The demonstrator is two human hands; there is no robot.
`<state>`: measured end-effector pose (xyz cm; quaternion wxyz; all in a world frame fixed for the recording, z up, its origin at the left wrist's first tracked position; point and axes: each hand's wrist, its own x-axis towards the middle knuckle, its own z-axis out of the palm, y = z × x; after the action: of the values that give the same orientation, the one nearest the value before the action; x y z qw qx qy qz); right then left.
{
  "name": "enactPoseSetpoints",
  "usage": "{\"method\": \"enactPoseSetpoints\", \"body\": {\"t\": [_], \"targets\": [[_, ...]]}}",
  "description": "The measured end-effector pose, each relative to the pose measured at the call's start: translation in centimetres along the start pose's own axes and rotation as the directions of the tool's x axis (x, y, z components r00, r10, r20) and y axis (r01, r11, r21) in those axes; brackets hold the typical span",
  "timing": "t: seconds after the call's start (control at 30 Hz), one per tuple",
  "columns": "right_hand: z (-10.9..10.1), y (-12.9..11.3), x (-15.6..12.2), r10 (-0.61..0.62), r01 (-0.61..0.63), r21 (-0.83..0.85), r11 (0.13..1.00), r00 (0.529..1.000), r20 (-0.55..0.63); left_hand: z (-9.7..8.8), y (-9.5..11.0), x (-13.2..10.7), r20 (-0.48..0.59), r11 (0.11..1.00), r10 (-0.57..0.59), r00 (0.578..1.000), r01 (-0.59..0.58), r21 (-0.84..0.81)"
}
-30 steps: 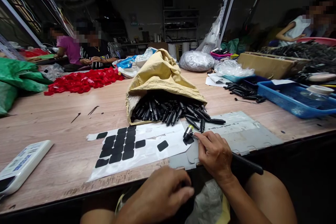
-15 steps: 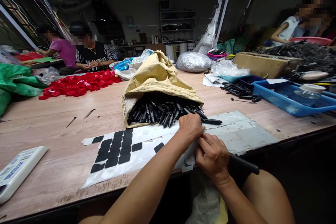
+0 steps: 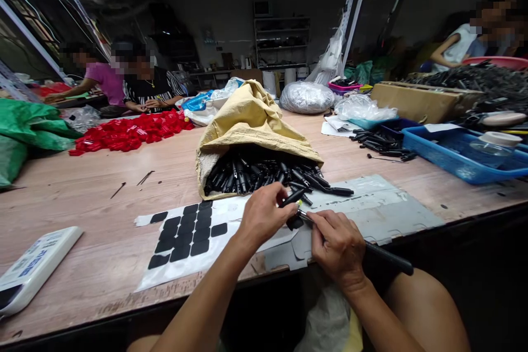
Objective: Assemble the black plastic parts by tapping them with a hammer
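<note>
My left hand [image 3: 264,212] is closed on a slim black pen-like part [image 3: 293,197], just in front of the sack's mouth. Pinched in my right hand [image 3: 339,239] is a metal-tipped rod [image 3: 305,215], its tip against or very near the dark end of the piece at my left fingers. A long black handle [image 3: 390,257] sticks out behind my right hand, roughly in line with the rod; the hand hides any join. Several similar black parts [image 3: 247,173] spill from a yellow woven sack [image 3: 251,115] lying open towards me.
A white sheet with black rounded-square stickers [image 3: 185,234] lies at left of my hands, beside a grey board [image 3: 383,206]. A white calculator-like device [image 3: 35,269], red pieces [image 3: 132,131] and a blue tray [image 3: 466,159] stand around. Co-workers sit across the table.
My left hand has moved left, away from my right hand, showing the black part and metal rod between them. The view has shifted slightly.
</note>
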<state>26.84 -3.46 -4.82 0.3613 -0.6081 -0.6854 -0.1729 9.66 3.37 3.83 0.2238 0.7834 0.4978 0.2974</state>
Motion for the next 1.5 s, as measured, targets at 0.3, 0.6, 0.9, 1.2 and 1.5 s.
{"method": "enactPoseSetpoints", "body": {"t": [0.3, 0.6, 0.9, 1.2, 1.5], "targets": [[-0.1, -0.2, 0.1, 0.005, -0.005, 0.005, 1.000, 1.000, -0.019, 0.5, -5.3, -4.7, 0.045, 0.997, -0.071, 0.996, 0.073, -0.039], [-0.1, -0.1, 0.1, 0.002, -0.002, -0.004, 1.000, 1.000, -0.014, 0.9, -5.3, -5.1, 0.031, 0.999, -0.035, 0.999, 0.036, -0.033], [0.2, 0.0, 0.0, 0.013, -0.014, -0.021, 1.000, 1.000, -0.029, 1.0, -5.3, -5.1, 0.032, 0.999, -0.015, 0.999, 0.017, -0.046], [0.3, -0.2, 0.4, 0.061, -0.057, -0.067, 0.996, 0.996, 0.060, 0.9, -5.3, -4.9, 0.038, 0.998, -0.024, 0.999, 0.026, -0.051], [0.2, -0.3, 0.5, 0.062, -0.059, -0.051, 0.997, 0.996, 0.070, 0.8, -5.4, -5.0, 0.046, 0.999, -0.025, 0.999, 0.027, -0.039]]}}
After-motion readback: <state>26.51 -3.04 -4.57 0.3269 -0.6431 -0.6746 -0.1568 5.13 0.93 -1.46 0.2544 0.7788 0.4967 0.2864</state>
